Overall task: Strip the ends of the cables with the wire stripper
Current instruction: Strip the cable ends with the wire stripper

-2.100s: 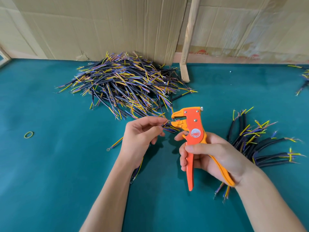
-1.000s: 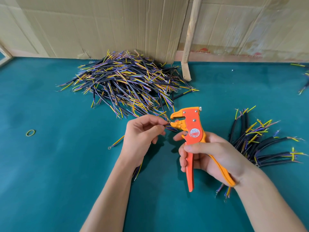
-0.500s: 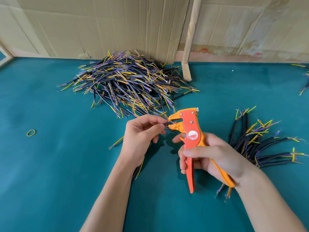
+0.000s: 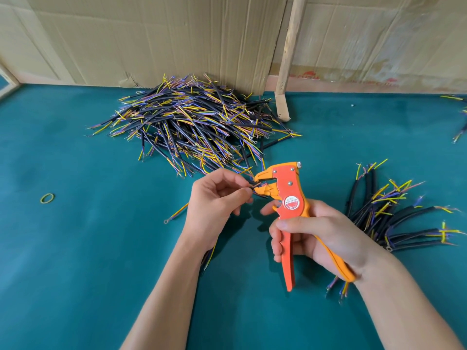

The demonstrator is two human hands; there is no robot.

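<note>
- Centrally, over the middle of the green felt bench (image 4: 75, 274), an orange and yellow plastic wire stripper (image 4: 288, 198) stands handles-down, its beak pointing left
- Its jaws sit round the bared end of a thin black-sheathed cable (image 4: 254, 186) with yellow and purple cores
- The right hand (image 4: 318, 236) grips the stripper, fingers curled round the red handle and the yellow handle lying against the palm
- The left hand (image 4: 214, 203) pinches the cable between thumb and forefinger just left of the beak; the cable's other end shows below that wrist
- Beyond the hands, toward the far edge of the bench, lies a large loose heap of black cables with yellow and purple ends (image 4: 192, 125), touching the cardboard wall (image 4: 151, 39)
- Near the right edge lies a smaller bundle of like cables (image 4: 394, 213), partly under the right wrist
- A single yellow wire with a ring terminal (image 4: 177, 213) lies on the felt just left of the left hand
- A yellow-green rubber band (image 4: 47, 198) lies well apart toward the left edge
- A pale wooden stick (image 4: 288, 56) leans against the cardboard at the far edge
</note>
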